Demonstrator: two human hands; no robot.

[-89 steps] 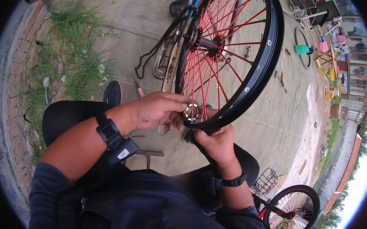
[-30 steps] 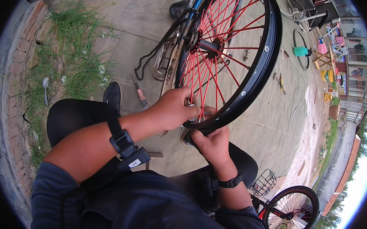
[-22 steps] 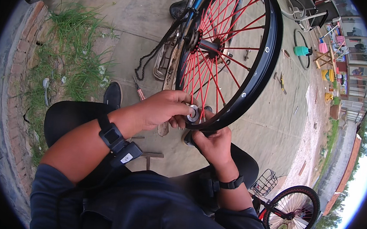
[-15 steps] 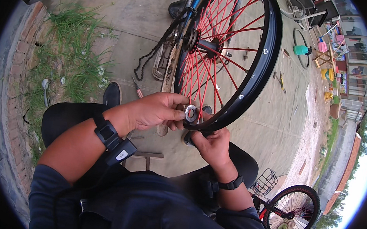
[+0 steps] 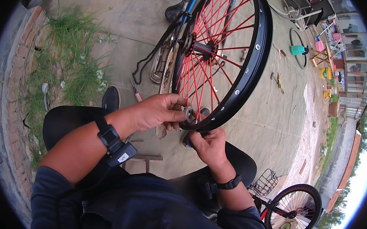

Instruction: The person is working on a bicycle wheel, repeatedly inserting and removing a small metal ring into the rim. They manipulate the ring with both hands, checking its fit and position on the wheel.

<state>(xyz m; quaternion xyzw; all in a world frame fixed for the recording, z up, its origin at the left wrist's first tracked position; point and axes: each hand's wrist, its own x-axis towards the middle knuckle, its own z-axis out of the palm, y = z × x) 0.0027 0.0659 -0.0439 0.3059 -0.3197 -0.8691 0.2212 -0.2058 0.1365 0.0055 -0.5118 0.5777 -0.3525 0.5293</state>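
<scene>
A bicycle wheel with a black rim [image 5: 247, 78] and red spokes stands upright before me, without a tyre. Pinched between thumb and fingers of my left hand [image 5: 156, 113] is a small round metal spoke wrench [image 5: 188, 113], close to the spoke ends at the rim's near bottom. My right hand [image 5: 211, 147] is closed on the outer side of the rim at its lowest near part; some of its fingers are hidden behind the rim. At the wheel's centre, the hub [image 5: 203, 50] sits beside a blue frame tube [image 5: 193, 3].
A loose chain [image 5: 147, 61] hangs left of the wheel. A screwdriver [image 5: 137, 93] lies near my left shoe [image 5: 111, 97]. Pliers [image 5: 280, 84] and a green bottle [image 5: 297, 50] are on the ground to the right. Another bicycle wheel [image 5: 292, 212] is at lower right; grass [image 5: 75, 43] grows left.
The wheel appears slightly further left in view, and both hands shift a little with it. The wrench has tilted, its round face now less visible, still in my left fingers.
</scene>
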